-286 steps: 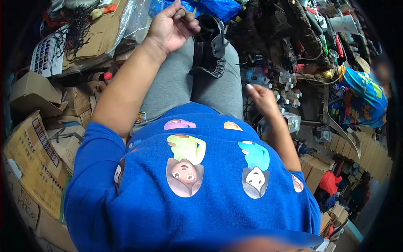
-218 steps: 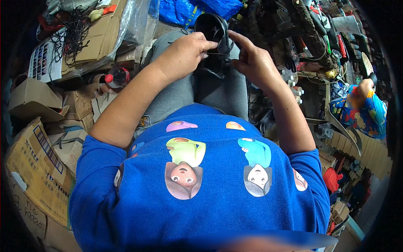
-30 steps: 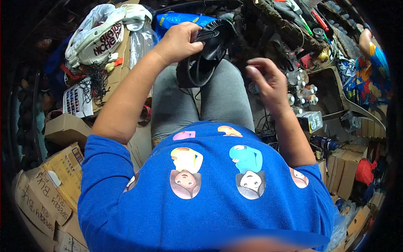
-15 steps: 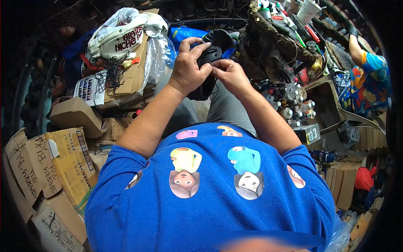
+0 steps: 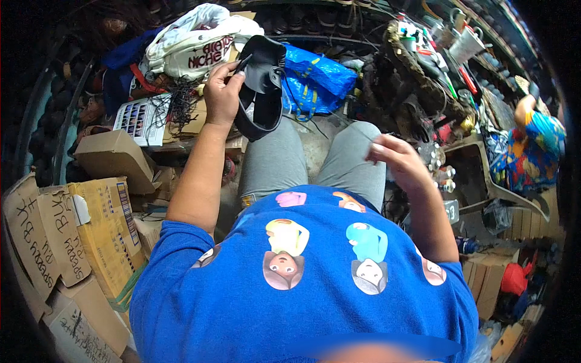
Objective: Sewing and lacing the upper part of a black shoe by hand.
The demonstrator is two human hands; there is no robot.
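Near: blue shirt point(image 5: 321, 254), printed with cartoon figures, filling the lower middle. Near left: yellow carton point(image 5: 109, 230), leaning among brown flaps. Beyond the shirt: grey trousers point(image 5: 272, 157), two legs, spreading apart at the knees.

Right side, over the thigh's outer edge: right hand point(image 5: 402, 159), hanging well apart from the work, fingers part-curled, thumb side facing inward; whether anything thin is lying between the fingertips cannot be told.

Left side, beyond the left knee: left hand point(image 5: 222, 100), rising upright, thumb and fingers pinching closed on the edge of a black leather-like piece point(image 5: 264, 55). The piece is standing on end in the air, its curved band looping down on the near side.

Far left: open brown box point(image 5: 115, 160), sitting near a tangle of black cords point(image 5: 181, 109); white cloth bag point(image 5: 187, 45), slumping beyond. Far middle: blue bag point(image 5: 315, 75), lying crumpled. Far right: co-worker's bright patterned garment point(image 5: 535, 145), showing at the rim.
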